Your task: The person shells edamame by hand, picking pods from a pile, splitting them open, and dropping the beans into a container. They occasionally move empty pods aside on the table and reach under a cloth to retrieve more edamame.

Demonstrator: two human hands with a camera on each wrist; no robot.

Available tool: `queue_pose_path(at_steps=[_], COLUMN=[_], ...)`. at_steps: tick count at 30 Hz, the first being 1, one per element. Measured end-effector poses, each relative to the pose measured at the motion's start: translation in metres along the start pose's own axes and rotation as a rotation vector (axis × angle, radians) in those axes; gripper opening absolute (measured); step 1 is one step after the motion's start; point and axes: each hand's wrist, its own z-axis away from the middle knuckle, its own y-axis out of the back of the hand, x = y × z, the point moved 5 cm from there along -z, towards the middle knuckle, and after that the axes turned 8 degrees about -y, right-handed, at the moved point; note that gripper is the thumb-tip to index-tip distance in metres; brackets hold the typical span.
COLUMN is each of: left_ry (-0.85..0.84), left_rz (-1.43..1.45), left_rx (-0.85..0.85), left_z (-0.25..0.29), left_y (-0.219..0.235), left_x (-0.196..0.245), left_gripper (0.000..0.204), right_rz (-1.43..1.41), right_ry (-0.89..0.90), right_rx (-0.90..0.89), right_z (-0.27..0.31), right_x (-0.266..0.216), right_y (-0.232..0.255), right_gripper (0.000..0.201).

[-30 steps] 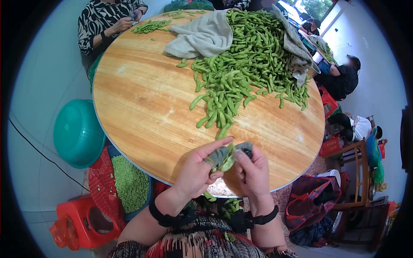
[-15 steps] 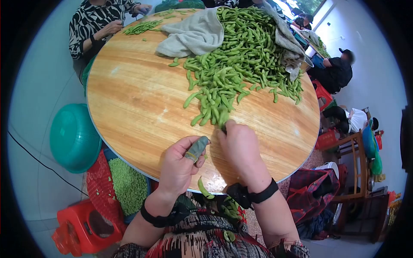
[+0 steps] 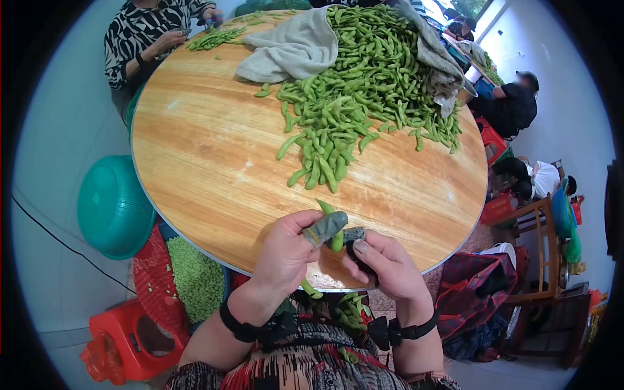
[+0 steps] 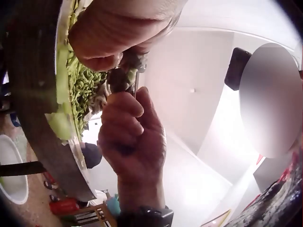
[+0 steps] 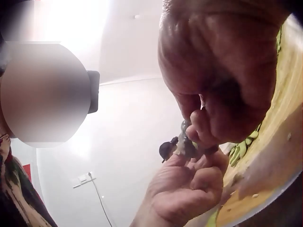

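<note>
Over the near edge of the round wooden table (image 3: pixel 208 169), my two hands meet at one green soybean pod (image 3: pixel 337 242). The left hand (image 3: pixel 283 257) pinches it under a thumb wearing a grey finger cover (image 3: pixel 328 227). From the other side my right hand (image 3: pixel 395 268), fingers curled, grips at the pod with covered fingertips. In the left wrist view, the right hand (image 4: pixel 130 125) faces the left one at the pod, whose middle is hidden by fingers. A large pile of soybean pods (image 3: pixel 380 71) spreads across the table's far side.
Grey cloth (image 3: pixel 289 52) lies beside the pile. Left of the table are a tub of shelled beans (image 3: pixel 195 276), a green basin (image 3: pixel 116 208) and a red stool (image 3: pixel 133 338). Several pods (image 3: pixel 352 312) lie at my lap. A person in a patterned top (image 3: pixel 153 36) sits across.
My right hand reached forward to the loose pods, then came back to the left hand with a whole pod. The opened pod held earlier is gone from the hands.
</note>
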Motion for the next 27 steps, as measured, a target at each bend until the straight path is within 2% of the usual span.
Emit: queue_pose_path(at_steps=[3, 5, 9, 11, 13, 17, 20, 23, 24, 25, 26, 27], left_ry=[-0.030, -0.130, -0.194, 0.020, 0.038, 0.047, 0.025, 0.070, 0.077, 0.031, -0.019, -0.017], left_rz=[-0.057, -0.192, -0.234, -0.106, -0.033, 0.093, 0.062, 0.067, 0.058, -0.032, -0.121, -0.126], left_rx=[0.058, 0.039, -0.022, -0.075, -0.057, -0.088, -0.135, -0.164, -0.171, -0.064, 0.041, 0.034], left_z=[0.001, 0.001, 0.003, 0.006, 0.005, 0.004, 0.002, 0.002, 0.002, 0.000, -0.001, -0.003], left_y=[-0.002, -0.002, -0.003, -0.003, -0.002, -0.002, -0.001, -0.004, -0.008, -0.010, -0.010, -0.013], left_x=[0.000, 0.000, 0.003, 0.001, -0.001, -0.002, -0.002, 0.001, 0.001, 0.002, 0.002, -0.001], left_gripper=[0.013, 0.011, 0.010, 0.010, 0.009, 0.012, 0.016, 0.015, 0.015, 0.014, 0.014, 0.014], right_rz=[-0.057, -0.079, -0.333, -0.439, -0.579, -0.629, -0.669, -0.738, -0.668, -0.597, -0.602, -0.065], right_ry=[0.009, 0.015, -0.063, -0.105, -0.157, -0.185, -0.166, -0.165, -0.139, -0.114, -0.105, 0.142], right_rx=[-0.040, -0.041, -0.117, -0.138, -0.206, -0.229, -0.242, -0.259, -0.181, -0.103, -0.100, 0.152], right_z=[-0.002, -0.004, -0.003, -0.003, -0.001, 0.002, 0.001, -0.002, -0.005, -0.008, -0.012, -0.014], right_x=[0.003, 0.005, 0.015, 0.019, 0.020, 0.017, 0.016, 0.017, 0.018, 0.019, 0.023, 0.011], right_y=[-0.001, -0.002, -0.008, -0.010, -0.013, -0.016, -0.019, -0.020, -0.015, -0.011, -0.009, 0.000], right_gripper=[0.020, 0.019, 0.018, 0.017, 0.016, 0.015, 0.014, 0.015, 0.015, 0.014, 0.014, 0.014])
